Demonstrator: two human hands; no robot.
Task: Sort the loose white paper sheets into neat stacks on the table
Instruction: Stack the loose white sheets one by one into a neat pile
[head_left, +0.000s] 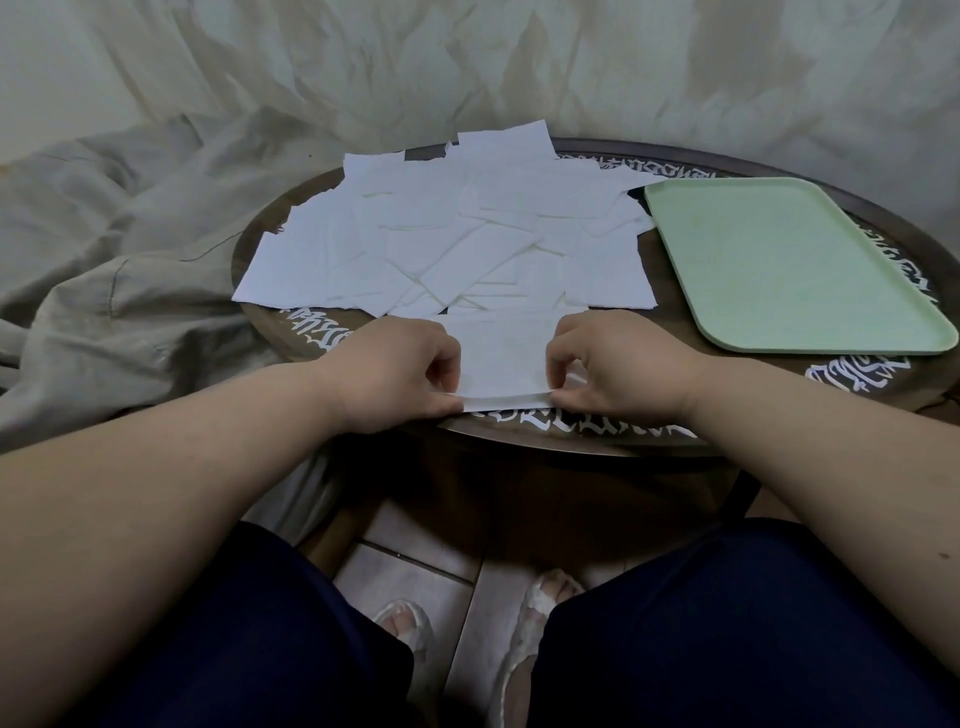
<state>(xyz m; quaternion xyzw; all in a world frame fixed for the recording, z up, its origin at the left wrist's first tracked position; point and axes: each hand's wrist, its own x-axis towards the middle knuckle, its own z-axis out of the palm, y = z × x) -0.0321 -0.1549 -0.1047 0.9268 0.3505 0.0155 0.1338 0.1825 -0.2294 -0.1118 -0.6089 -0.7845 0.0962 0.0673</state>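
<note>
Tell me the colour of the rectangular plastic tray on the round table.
Pale mint green rectangular plastic tray, plain and unpatterned; head view shows it.

Both hands pinching one sheet

Left hand (400, 374) and right hand (618, 369) pinch a white rectangular paper sheet (501, 358) between them; a loose white paper pile (441, 239) lies beyond.

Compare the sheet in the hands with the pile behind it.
The held sheet lies alone at the table's near edge, pinched by the left hand and right hand; the loose pile is many overlapping sheets, untouched. The held sheet sits square; the pile's lie askew. Both are white.
</note>
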